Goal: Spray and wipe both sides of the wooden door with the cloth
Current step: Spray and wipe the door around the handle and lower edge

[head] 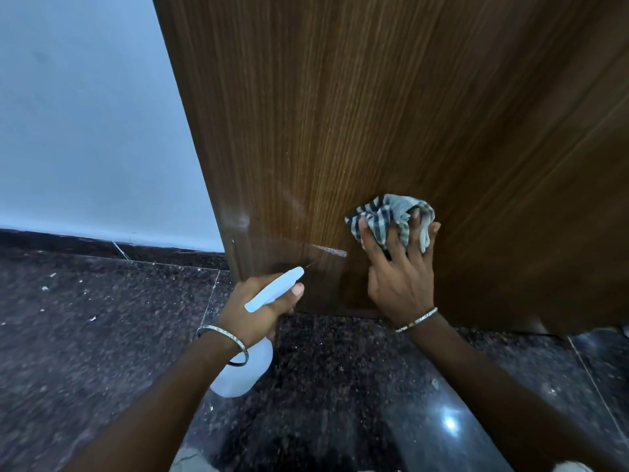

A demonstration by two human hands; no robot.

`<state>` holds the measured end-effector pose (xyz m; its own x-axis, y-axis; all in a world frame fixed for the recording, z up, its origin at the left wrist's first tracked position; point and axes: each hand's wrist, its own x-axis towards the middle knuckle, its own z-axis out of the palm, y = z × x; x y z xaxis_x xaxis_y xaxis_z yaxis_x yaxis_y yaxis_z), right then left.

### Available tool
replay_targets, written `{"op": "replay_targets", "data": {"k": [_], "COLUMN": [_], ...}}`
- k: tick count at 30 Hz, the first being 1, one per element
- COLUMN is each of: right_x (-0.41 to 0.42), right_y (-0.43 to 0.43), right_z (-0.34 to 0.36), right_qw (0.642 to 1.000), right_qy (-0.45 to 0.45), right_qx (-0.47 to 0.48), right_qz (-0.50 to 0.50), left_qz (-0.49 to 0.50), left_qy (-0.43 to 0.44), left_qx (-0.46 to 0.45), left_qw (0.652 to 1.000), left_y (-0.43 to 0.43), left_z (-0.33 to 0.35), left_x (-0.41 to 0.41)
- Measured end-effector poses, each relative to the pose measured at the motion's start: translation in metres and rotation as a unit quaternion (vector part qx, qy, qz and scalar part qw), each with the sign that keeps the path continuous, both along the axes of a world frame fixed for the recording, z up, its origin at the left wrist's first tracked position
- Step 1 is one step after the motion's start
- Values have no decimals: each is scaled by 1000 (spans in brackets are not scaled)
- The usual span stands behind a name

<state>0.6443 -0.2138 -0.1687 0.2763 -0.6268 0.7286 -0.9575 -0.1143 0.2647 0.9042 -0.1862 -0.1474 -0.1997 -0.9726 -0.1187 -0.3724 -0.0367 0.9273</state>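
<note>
Wooden door point(374, 114) fills 12 to 3 o'clock; at 6 the left hand point(253, 313) grips the spray bottle point(274, 294) aimed at its base while the splayed right hand point(401, 277) presses the cloth point(388, 216) flat to wipe.

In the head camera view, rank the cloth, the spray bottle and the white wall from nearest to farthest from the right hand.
1. cloth, pressed under the fingers of the right hand.
2. spray bottle, to its left, held by the left hand.
3. white wall, far left, past the edge of the door.
</note>
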Motion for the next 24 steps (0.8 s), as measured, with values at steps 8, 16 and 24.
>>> {"op": "replay_targets", "data": {"k": [8,16,24], "right_x": [-5,17,61], "right_y": [8,9,-29], "right_z": [-73,-45,-28], "right_qw": [949,974,991], "right_qy": [260,168,107], "right_qx": [166,129,-26], "right_qz": [67,83,77], "left_qz": [29,61,126], "left_qy": [20,-10,57], "left_qx": [-25,-35,-34], "left_qw": [999,997,990], "left_y": [2,5,1], "left_z": [15,12,5], "left_x": [6,21,33]}}
